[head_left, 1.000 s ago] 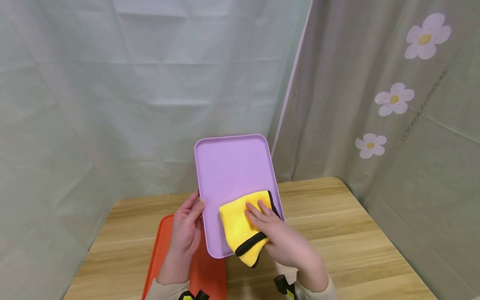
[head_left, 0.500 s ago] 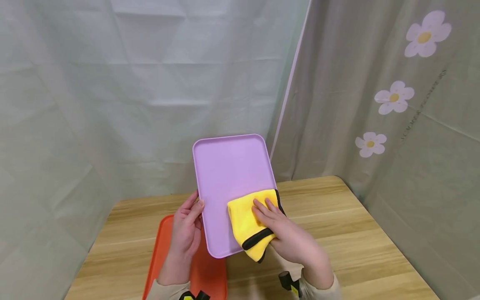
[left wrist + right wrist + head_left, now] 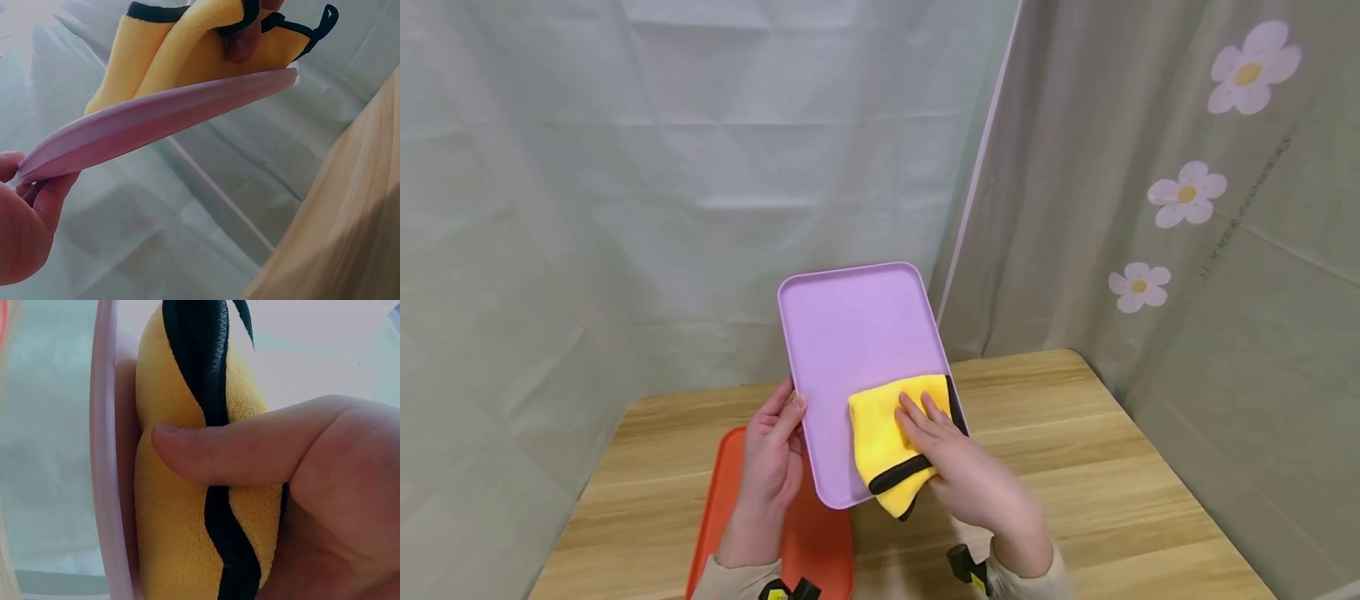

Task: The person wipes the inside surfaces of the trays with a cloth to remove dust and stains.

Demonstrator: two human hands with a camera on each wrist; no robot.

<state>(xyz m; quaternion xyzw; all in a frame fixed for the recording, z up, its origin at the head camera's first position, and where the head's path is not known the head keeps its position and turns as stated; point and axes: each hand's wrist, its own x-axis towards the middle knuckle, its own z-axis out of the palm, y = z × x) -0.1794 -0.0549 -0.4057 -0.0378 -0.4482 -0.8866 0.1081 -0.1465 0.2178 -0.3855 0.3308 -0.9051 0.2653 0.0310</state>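
Note:
A light purple tray is held up, tilted, above the table. My left hand grips its left rim, thumb on the front and fingers behind; the left wrist view shows the tray edge-on in that grip. Against the tray's lower right part lies a folded yellow cloth with black edging, its lower corner hanging past the rim. My right hand holds this cloth, fingers spread over its face. Close up in the right wrist view, the thumb presses the cloth's folded side, right beside the tray's rim.
A red-orange tray lies on the wood-grain table, partly hidden by the left forearm and the purple tray. Pale curtains stand behind and at both sides, with white flowers printed on the right one.
The cloth and my right hand slid right across the tray, then back a little to the left. The purple tray has shifted slightly left and up, still in my left hand.

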